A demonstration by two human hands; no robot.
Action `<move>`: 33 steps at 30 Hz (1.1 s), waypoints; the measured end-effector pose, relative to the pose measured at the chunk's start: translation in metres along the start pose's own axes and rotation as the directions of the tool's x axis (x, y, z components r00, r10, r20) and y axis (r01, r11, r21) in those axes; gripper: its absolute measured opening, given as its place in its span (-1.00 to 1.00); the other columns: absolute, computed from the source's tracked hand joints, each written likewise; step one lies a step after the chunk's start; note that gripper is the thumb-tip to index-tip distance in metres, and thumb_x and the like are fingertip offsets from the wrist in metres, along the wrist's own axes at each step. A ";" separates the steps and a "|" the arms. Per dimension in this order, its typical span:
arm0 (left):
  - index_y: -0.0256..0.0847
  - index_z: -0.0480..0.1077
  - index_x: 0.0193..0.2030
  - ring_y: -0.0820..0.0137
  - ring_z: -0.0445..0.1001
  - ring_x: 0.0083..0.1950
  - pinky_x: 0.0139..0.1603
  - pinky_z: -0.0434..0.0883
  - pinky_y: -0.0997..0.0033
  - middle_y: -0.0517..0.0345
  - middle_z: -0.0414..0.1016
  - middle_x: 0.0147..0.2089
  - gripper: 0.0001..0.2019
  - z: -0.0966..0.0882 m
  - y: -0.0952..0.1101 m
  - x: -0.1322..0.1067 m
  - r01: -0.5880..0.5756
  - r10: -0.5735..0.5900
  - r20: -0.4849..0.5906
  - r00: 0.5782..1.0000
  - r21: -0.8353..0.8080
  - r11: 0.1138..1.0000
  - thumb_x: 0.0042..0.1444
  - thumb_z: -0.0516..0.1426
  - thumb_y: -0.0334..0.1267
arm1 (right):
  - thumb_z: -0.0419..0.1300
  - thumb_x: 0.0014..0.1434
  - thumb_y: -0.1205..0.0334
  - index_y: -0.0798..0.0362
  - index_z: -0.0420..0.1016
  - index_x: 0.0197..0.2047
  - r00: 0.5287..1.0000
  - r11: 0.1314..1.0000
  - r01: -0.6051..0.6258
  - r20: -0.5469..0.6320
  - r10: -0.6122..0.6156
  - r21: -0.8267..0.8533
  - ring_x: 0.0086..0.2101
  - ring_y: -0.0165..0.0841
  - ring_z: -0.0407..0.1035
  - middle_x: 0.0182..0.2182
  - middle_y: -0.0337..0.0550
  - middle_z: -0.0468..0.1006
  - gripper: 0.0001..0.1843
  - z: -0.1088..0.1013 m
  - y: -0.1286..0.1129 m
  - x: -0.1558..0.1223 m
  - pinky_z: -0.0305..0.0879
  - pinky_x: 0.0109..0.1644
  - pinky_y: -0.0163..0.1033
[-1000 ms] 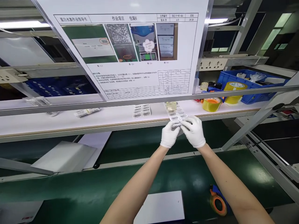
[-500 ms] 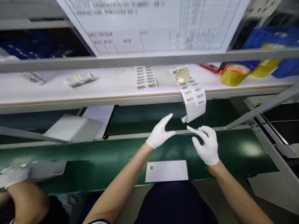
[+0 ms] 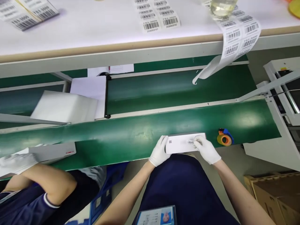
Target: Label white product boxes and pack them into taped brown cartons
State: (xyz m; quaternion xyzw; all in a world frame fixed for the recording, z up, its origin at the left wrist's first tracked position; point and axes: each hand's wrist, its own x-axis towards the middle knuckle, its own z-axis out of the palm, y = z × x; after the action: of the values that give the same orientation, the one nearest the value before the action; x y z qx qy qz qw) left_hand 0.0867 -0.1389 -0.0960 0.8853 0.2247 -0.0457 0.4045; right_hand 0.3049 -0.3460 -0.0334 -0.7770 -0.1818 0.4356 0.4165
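Observation:
A long white box lies at the near edge of the green belt, in front of my lap. White-gloved, my left hand grips its left end, thumb and fingers around the corner. My right hand, also gloved, is over the box's right part, its thumb and forefinger pinched at the edge of a small barcode label. The label is against the box's top face, partly hidden by the fingertips. Near the box's left end is a small printed square code.
A tape dispenser sits right of the box. A strip of barcode labels hangs off the shelf under a clear yellowish object. White foam sheets lie beyond the belt. At left, a co-worker's gloved hand holds another box.
Both hands have come down and closer to the box. My left hand, open before, now grips its end; my right hand has brought the label onto the box. The view has tilted downward.

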 end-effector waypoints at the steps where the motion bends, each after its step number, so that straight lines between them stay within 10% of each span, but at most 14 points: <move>1: -0.26 0.03 0.54 0.00 0.16 0.53 0.54 0.21 -0.01 -0.24 0.12 0.49 -0.10 0.004 0.002 0.003 -0.017 0.017 -0.011 1.000 -0.017 1.000 0.06 0.26 -0.31 | 0.10 0.33 0.02 -0.03 0.40 -0.19 1.000 1.000 -0.010 -0.002 0.010 0.002 -0.32 -0.30 0.40 -0.39 -0.27 0.50 -0.79 0.005 -0.002 0.002 0.33 -0.12 -0.14; 8: -0.15 -0.24 0.62 -0.06 -0.09 0.63 0.59 0.09 -0.13 -0.26 -0.14 0.60 0.25 0.009 -0.007 0.001 0.072 -0.054 0.081 0.995 -0.242 0.968 -0.08 0.45 -0.17 | 0.15 0.28 0.04 -0.01 0.44 -0.21 0.999 0.999 -0.048 -0.011 0.048 -0.015 -0.38 -0.33 0.36 -0.40 -0.28 0.50 -0.80 0.054 -0.006 0.015 0.29 -0.21 -0.19; 14: -0.08 -0.15 0.62 0.02 -0.09 0.64 0.61 0.04 -0.07 -0.15 -0.11 0.63 0.17 -0.006 -0.017 0.007 0.127 -0.055 0.205 0.977 -0.357 0.925 -0.03 0.42 -0.24 | 0.14 0.30 0.08 -0.01 0.51 -0.18 0.998 0.995 -0.069 -0.005 0.069 -0.075 -0.32 -0.31 0.44 -0.36 -0.25 0.58 -0.80 0.088 -0.006 0.019 0.32 -0.15 -0.17; 33: -0.03 -0.15 0.62 0.02 -0.07 0.64 0.60 0.08 -0.11 -0.12 -0.11 0.64 0.16 -0.006 -0.027 0.009 0.109 -0.019 0.242 0.970 -0.363 0.925 0.01 0.44 -0.11 | 0.12 0.37 0.17 0.00 0.56 -0.11 0.996 0.948 -0.076 -0.067 0.058 -0.307 -0.17 -0.23 0.53 -0.16 -0.12 0.68 -0.80 0.099 -0.004 0.017 0.35 -0.05 -0.14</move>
State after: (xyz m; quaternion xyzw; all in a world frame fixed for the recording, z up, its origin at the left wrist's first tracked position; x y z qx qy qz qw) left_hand 0.0830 -0.1157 -0.1127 0.7725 0.2089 -0.1194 0.5876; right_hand 0.2326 -0.2843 -0.0661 -0.8506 -0.2092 0.3932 0.2794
